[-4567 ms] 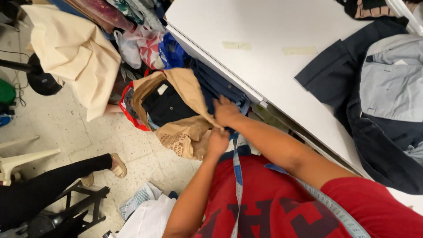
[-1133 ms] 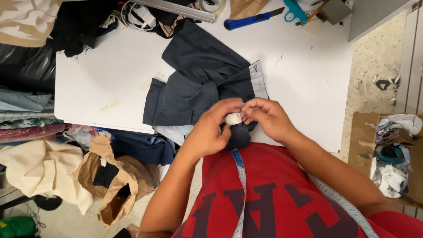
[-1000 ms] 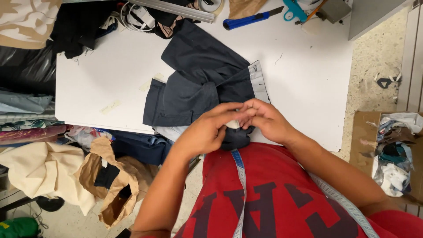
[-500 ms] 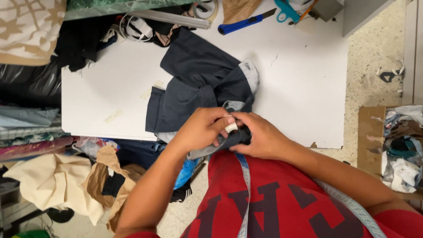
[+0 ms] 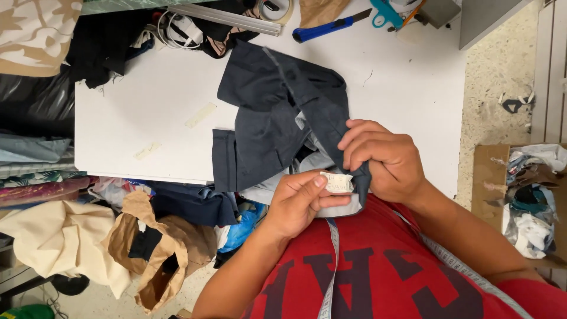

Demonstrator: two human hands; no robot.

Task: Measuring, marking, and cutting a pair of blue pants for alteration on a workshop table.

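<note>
A dark navy garment [image 5: 277,112] with a light grey lining lies crumpled on the white table [image 5: 147,106], its near edge pulled toward me. My left hand [image 5: 298,198] pinches a small white fabric label [image 5: 338,182] at that edge between thumb and forefinger. My right hand [image 5: 384,156] grips the dark cloth beside the label, fingers curled over the fold. A measuring tape [image 5: 328,272] hangs from my neck over my red shirt.
A blue-handled knife [image 5: 328,26], teal scissors [image 5: 387,12] and a tape roll [image 5: 277,7] lie at the table's far side. A brown paper bag [image 5: 159,254] and piled fabrics sit on the floor at left. A cardboard box of scraps [image 5: 525,201] stands at right.
I turned from the paper bag on the floor to the table. Since a second ago the hands have drawn apart slightly and the white label now shows in my left fingers.
</note>
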